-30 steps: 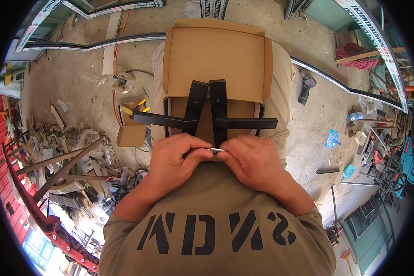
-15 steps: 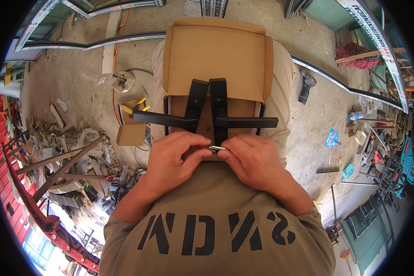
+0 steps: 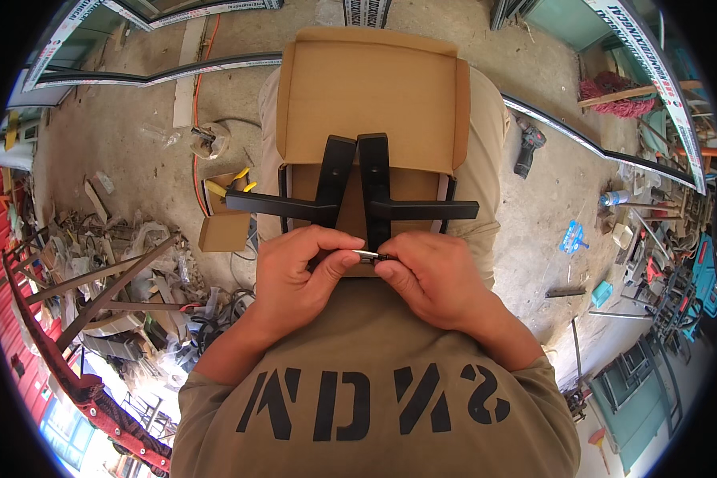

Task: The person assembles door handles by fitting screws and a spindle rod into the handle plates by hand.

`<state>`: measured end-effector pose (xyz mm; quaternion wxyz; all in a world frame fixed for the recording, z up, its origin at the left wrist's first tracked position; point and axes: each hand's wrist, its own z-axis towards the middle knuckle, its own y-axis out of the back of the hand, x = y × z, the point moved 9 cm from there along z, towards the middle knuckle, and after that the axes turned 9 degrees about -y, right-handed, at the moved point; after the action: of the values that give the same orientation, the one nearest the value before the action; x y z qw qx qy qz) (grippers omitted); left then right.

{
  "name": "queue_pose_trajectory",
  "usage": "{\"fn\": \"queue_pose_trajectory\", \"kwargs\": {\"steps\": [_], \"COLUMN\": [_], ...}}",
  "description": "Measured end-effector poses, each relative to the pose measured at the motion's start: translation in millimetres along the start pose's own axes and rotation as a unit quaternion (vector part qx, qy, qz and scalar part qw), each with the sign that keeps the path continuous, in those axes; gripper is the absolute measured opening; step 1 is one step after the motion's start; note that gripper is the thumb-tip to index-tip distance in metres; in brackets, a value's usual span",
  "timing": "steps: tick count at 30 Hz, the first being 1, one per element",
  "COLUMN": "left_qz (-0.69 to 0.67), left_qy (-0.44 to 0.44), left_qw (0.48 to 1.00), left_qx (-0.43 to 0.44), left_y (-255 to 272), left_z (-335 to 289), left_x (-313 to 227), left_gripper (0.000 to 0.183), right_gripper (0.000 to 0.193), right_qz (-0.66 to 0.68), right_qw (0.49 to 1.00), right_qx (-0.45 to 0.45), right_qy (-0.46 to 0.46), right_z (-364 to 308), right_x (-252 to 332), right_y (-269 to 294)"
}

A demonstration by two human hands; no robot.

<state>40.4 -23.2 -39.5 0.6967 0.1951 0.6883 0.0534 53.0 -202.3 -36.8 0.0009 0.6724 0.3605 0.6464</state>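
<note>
A thin silver metal piece [image 3: 365, 254] lies between my two hands, close to my body. My left hand [image 3: 299, 271] pinches its left end between thumb and forefinger. At its right end a small dark part [image 3: 385, 257] shows at the fingertips of my right hand [image 3: 438, 279], which are closed on it; most of that part is hidden. Just beyond my hands, a left black lever handle [image 3: 336, 171] and a right black lever handle [image 3: 377, 171] rest on an opened cardboard box [image 3: 366, 99] on my lap, their levers pointing outward.
To the left on the concrete floor are a small carton [image 3: 225, 231] with yellow-handled pliers, a round tub [image 3: 210, 140] and an orange cord [image 3: 197, 175]. A cordless drill [image 3: 528, 148] lies to the right. Long wrapped frame profiles [image 3: 167, 73] cross the far side; scrap piles flank me.
The silver piece has turned slightly, and a dark part now shows at my right fingertips. Both hands keep nearly the same place, and the handles still lie on the box.
</note>
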Motion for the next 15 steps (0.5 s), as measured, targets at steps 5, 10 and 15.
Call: {"fn": "queue_pose_trajectory", "kwargs": {"steps": [5,10,15], "left_qz": [-0.044,-0.060,-0.056], "left_qy": [0.042,0.037,0.030], "left_qw": [0.998,0.997,0.997], "left_qx": [-0.022,-0.034,-0.048], "left_y": [-3.8,-4.0,-2.8], "left_z": [-3.3,-3.6,-2.3], "left_x": [10.5,10.4,7.7], "left_gripper": [0.015,0.016,0.017], "right_gripper": [0.020,0.022,0.024], "right_qz": [0.008,-0.006,0.015], "right_qw": [0.999,0.999,0.999], "right_qx": [-0.045,-0.040,-0.018], "right_qy": [0.006,0.000,-0.029], "right_z": [4.4,2.2,0.5], "right_x": [6.7,1.3,-2.0], "right_y": [8.2,1.8,0.7]}}
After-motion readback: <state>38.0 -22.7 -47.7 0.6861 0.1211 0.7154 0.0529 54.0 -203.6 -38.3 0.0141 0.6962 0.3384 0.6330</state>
